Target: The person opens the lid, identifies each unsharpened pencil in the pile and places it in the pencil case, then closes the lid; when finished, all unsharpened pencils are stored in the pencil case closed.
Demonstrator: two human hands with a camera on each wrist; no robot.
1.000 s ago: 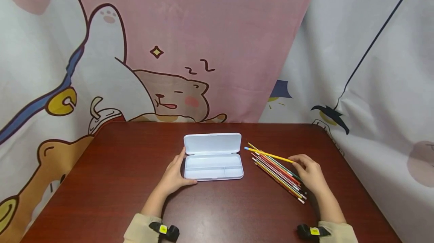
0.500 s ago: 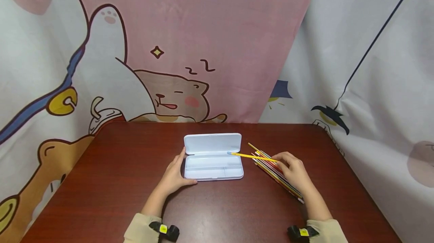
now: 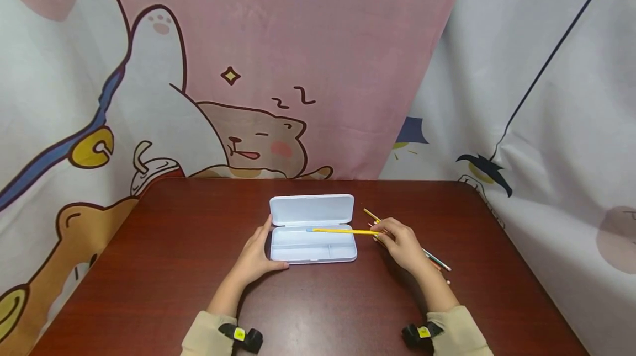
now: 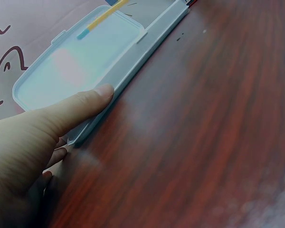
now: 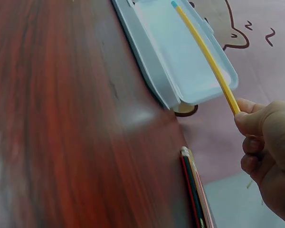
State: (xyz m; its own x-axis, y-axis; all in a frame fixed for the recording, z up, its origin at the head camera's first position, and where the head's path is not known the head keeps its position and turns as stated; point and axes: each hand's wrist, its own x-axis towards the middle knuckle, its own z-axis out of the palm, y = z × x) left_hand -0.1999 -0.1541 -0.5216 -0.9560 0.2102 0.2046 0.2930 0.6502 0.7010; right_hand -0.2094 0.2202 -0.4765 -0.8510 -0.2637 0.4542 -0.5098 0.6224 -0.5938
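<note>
A white pencil case [image 3: 298, 239] stands on the table with its lid [image 3: 311, 210] raised at the back; a long compartment and smaller front ones show inside. My left hand [image 3: 254, 261] holds its left end, thumb along the front edge and fingers at the back left corner. In my right hand [image 3: 403, 245], thumb and fingertips pinch a yellow pencil [image 3: 340, 230] near one end. Its blue-tipped end points left, over the back long compartment. In the right wrist view the pencil [image 5: 206, 54] slants across the lid.
Several colored pencils [image 3: 437, 260] lie in a bundle right of the case, partly hidden under my right hand and forearm. The dark red wooden table [image 3: 318, 306] ends at a printed cloth backdrop [image 3: 348, 69].
My right hand has moved left with the yellow pencil, from above the bundle to the case, so the pencil's tip is now over the compartment. The left hand and case stay put.
</note>
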